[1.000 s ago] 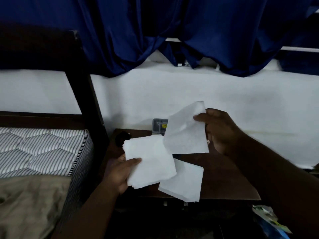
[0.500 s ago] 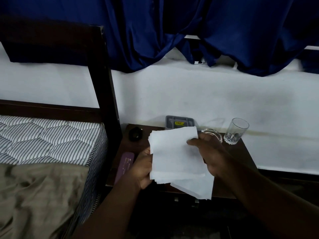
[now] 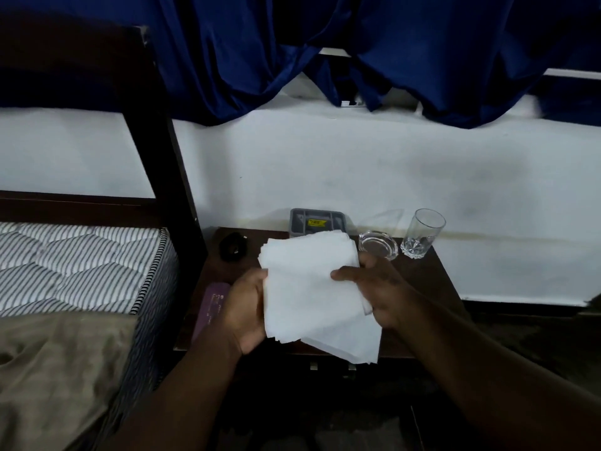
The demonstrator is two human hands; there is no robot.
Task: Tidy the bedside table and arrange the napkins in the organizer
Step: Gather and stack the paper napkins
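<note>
Head view: both hands raised over worktop (image 3: 432, 281), squaring stack of napkins (image 3: 312, 288). Left hand (image 3: 244, 310) clasped on stack's left edge, thumb on top, fingers beneath. Right hand (image 3: 374, 288) pinching right edge, thumb across top sheet. Stack held clear of worktop, presumably to align edges before loading; lower sheets fanned out at bottom right, so alignment judged incomplete. Sheet count not determinable; several, edges too close to separate.

Organizer (image 3: 317, 221), one, grey, compartmented, yellow label inside, set at rear of worktop against wall (image 3: 357, 164), directly behind stack; front rim hidden by napkins. No napkins seen inside it.

Other items on worktop, one of each: glass ashtray (image 3: 379, 247) just right of organizer; tumbler (image 3: 422, 234), upright, beside ashtray; black round object (image 3: 232, 247) at rear left, identity unclear; purple flat case (image 3: 211, 307) along left edge, partly behind left hand. Bed (image 3: 74, 265) adjoining on left.
</note>
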